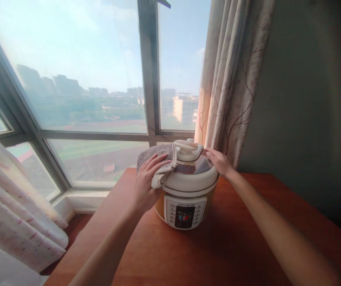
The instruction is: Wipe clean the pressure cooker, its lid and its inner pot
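Two hands flank the pressure cooker [187, 186] near the table's [247, 238] far edge. The left hand [148, 180], fingers spread, presses a grey cloth [158, 159] on the lid's left side; the right hand [219, 162] rests flat on its right rim.

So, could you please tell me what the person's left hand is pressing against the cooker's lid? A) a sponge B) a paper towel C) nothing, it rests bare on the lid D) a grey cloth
D: the left hand lies flat on a folded grey cloth draped over the left side of the cooker, while the right hand rests bare on the lid's other side.
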`<state>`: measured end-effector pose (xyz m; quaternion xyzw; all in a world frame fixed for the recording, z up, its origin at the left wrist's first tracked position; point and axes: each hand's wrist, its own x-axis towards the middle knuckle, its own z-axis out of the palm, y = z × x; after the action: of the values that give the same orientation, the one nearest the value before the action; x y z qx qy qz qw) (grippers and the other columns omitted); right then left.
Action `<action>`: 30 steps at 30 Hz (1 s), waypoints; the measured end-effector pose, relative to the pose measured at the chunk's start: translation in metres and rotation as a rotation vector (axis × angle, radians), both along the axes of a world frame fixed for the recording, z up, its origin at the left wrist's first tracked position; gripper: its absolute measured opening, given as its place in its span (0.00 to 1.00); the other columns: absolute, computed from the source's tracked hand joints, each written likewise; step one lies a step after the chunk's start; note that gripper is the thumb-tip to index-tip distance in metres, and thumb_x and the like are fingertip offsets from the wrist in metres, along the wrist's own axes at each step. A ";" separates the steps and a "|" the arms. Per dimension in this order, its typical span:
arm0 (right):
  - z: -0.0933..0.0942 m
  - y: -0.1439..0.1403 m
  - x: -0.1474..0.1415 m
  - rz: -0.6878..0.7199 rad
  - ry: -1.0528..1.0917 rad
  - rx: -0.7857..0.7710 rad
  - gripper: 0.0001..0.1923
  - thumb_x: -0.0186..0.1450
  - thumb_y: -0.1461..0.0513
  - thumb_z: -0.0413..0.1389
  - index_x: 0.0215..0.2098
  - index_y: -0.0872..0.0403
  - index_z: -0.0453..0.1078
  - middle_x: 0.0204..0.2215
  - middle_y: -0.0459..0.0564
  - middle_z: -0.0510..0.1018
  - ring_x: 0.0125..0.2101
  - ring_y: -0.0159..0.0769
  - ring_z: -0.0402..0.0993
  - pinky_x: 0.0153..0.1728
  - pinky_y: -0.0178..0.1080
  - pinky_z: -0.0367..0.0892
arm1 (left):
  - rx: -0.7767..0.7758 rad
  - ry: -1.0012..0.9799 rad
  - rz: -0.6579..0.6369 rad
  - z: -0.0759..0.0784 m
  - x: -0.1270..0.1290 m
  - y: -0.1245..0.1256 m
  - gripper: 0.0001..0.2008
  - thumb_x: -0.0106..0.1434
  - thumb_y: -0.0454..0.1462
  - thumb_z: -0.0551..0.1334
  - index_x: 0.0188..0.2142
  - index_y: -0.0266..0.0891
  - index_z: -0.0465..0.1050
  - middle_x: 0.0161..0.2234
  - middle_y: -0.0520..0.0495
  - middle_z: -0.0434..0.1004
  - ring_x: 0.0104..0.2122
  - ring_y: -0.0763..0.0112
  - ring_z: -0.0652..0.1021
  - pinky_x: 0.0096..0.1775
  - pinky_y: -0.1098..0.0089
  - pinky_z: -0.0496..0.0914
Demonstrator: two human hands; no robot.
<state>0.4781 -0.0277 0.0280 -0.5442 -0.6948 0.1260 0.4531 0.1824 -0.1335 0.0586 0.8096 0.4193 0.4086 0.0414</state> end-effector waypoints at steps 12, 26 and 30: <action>-0.002 0.002 0.001 -0.023 -0.001 -0.007 0.23 0.67 0.54 0.46 0.53 0.52 0.74 0.54 0.54 0.77 0.57 0.46 0.69 0.60 0.47 0.60 | -0.059 0.166 -0.095 0.033 0.004 0.074 0.23 0.60 0.38 0.57 0.55 0.43 0.74 0.59 0.47 0.73 0.59 0.57 0.69 0.63 0.60 0.60; -0.003 0.002 0.002 -0.050 0.010 -0.028 0.24 0.67 0.53 0.46 0.54 0.51 0.74 0.54 0.53 0.76 0.57 0.45 0.69 0.60 0.47 0.61 | -0.134 0.155 -0.021 0.041 0.025 0.081 0.21 0.57 0.36 0.59 0.51 0.45 0.76 0.57 0.48 0.75 0.60 0.57 0.69 0.61 0.63 0.62; -0.004 0.004 0.002 -0.035 0.013 -0.027 0.23 0.67 0.53 0.46 0.54 0.49 0.74 0.55 0.51 0.76 0.57 0.44 0.69 0.60 0.48 0.60 | -0.023 0.287 0.069 0.039 0.029 0.064 0.28 0.54 0.31 0.58 0.56 0.45 0.73 0.59 0.50 0.72 0.60 0.58 0.69 0.63 0.62 0.59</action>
<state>0.4800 -0.0240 0.0238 -0.5616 -0.6804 0.1309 0.4523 0.2113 -0.0698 0.0980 0.8442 0.4533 0.2851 -0.0239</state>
